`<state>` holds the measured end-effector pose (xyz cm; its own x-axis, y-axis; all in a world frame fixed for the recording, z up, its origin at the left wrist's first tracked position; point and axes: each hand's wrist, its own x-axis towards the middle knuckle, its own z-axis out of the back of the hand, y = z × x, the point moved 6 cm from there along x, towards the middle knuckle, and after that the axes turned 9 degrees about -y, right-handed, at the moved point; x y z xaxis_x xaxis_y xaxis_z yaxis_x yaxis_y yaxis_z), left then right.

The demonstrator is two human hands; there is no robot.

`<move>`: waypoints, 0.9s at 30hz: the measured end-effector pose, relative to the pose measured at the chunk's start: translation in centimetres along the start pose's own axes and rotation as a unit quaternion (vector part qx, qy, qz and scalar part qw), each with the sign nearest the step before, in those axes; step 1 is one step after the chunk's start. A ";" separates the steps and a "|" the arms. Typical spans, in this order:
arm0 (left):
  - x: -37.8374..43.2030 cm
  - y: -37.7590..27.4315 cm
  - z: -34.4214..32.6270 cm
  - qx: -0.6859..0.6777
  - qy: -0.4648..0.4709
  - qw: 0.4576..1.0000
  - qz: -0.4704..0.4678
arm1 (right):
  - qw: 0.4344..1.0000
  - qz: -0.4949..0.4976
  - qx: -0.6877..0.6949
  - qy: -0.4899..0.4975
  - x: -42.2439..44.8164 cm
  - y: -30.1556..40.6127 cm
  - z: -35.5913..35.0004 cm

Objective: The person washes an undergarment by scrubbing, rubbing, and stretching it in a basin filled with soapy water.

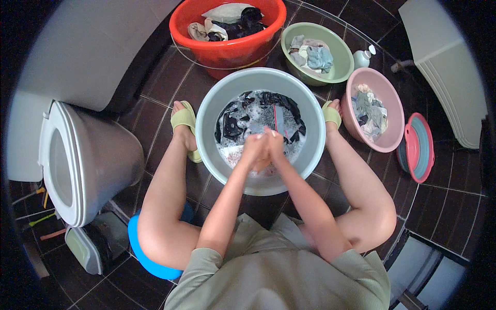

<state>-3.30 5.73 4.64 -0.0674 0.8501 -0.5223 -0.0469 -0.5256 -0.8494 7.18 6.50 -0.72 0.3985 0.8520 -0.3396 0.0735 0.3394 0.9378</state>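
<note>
A large pale blue-grey basin [260,189] stands between my feet, with dark wet clothes [232,128] in sudsy water. Over its near half, my left hand [254,149] and my right hand [276,143] are pressed together with bent fingers. Whether they grip cloth between them is hidden and blurred. Below the hands shows something peach-coloured [264,163], too blurred to name. Just beyond my right hand lies a grey garment with a red-edged light stripe [279,118]. A whitish cloth [232,151] floats in the foam left of my left hand.
Beyond the basin stand a red bucket [228,50] of clothes, a green basin [345,58], a pump bottle [362,58] and a pink basin [399,112]. A collapsible basin [422,147] leans at right. A toilet [77,162] stands left, a blue stool [149,263] beneath me.
</note>
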 end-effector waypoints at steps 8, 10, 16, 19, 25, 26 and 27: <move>0.6 -4.8 6.1 0.186 -0.049 0.964 -0.182 | 0.937 0.029 -0.104 0.332 1.9 4.6 0.6; 1.2 -6.8 7.7 0.288 -0.066 0.938 -0.180 | 0.890 0.018 -0.187 0.416 2.5 5.2 1.9; 1.0 -11.7 7.6 0.357 -0.030 0.900 -0.249 | 0.670 0.006 -0.453 0.588 0.1 5.0 3.6; 0.0 -13.8 7.6 0.409 -0.061 0.868 -0.274 | 0.621 0.099 -0.562 0.537 -1.0 5.9 3.3; -2.3 -16.1 7.4 0.469 -0.056 0.788 -0.394 | 0.575 0.283 -0.660 0.391 -1.0 8.6 4.4; -3.0 -16.2 7.7 0.467 -0.057 0.789 -0.394 | 0.555 0.317 -0.667 0.383 -0.9 9.8 4.6; -4.4 -16.9 7.9 0.515 -0.061 0.761 -0.390 | 0.554 0.318 -0.667 0.384 -0.7 10.5 4.7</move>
<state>-10.12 10.66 21.92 0.2928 0.9401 0.1746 -0.8718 0.3374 -0.3550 12.00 7.56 9.75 -0.5867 0.7134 -0.3832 -0.8040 -0.5697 0.1703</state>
